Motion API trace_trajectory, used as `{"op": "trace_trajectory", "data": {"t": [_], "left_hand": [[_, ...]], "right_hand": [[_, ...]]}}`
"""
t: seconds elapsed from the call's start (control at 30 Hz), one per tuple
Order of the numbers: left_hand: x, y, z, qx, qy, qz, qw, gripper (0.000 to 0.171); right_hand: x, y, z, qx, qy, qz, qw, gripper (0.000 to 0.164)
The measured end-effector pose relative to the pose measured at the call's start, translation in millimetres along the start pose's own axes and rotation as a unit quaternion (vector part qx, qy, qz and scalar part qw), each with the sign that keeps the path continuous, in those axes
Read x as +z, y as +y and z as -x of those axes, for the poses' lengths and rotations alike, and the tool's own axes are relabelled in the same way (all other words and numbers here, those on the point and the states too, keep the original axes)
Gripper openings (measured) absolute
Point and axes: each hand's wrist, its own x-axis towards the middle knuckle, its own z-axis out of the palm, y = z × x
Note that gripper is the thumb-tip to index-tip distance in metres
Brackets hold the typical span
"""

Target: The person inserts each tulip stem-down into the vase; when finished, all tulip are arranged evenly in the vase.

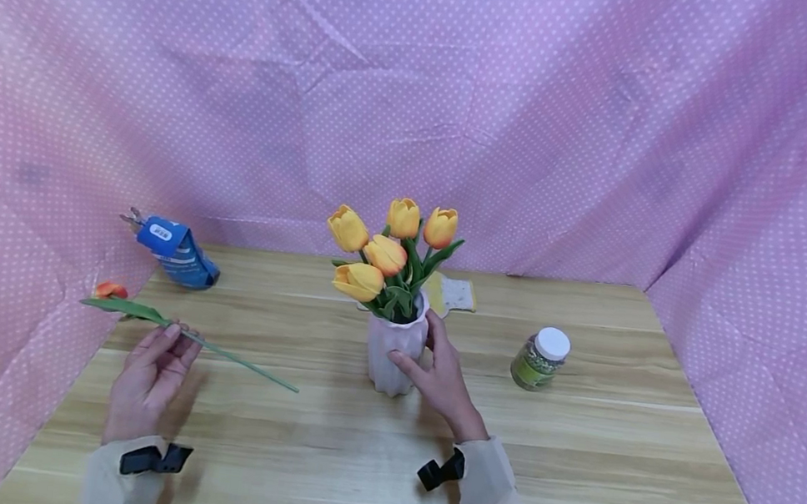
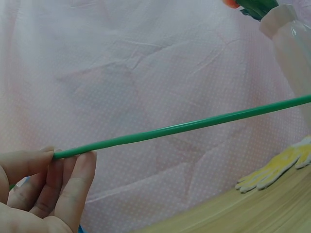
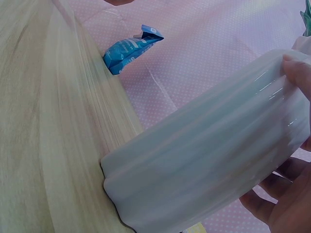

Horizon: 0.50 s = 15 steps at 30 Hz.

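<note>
My left hand pinches the green stem of a single orange-red tulip between thumb and fingers. Its bloom points left and the bare stem end points right, toward the vase. In the left wrist view the stem runs slantwise from the fingertips. At the middle of the table stands a white ribbed vase, holding several yellow-orange tulips. My right hand grips the vase from its right side, thumb on the front and fingers behind. The right wrist view shows the vase's glossy wall close up.
A blue bag with a clip on top stands at the back left. Behind the vase lies a yellow and white glove. To the right is a clear jar with a white lid. Pink dotted cloth encloses the table.
</note>
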Motion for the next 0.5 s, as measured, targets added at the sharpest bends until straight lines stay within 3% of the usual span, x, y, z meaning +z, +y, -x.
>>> {"op": "trace_trajectory", "data": {"t": [0.5], "left_hand": [[19.7, -13.5, 0.1, 0.021, -0.004, 0.011, 0.9997, 0.028]], "right_hand": [[0.3, 1.2, -0.3, -0.003, 0.001, 0.002, 1.0, 0.079]]}}
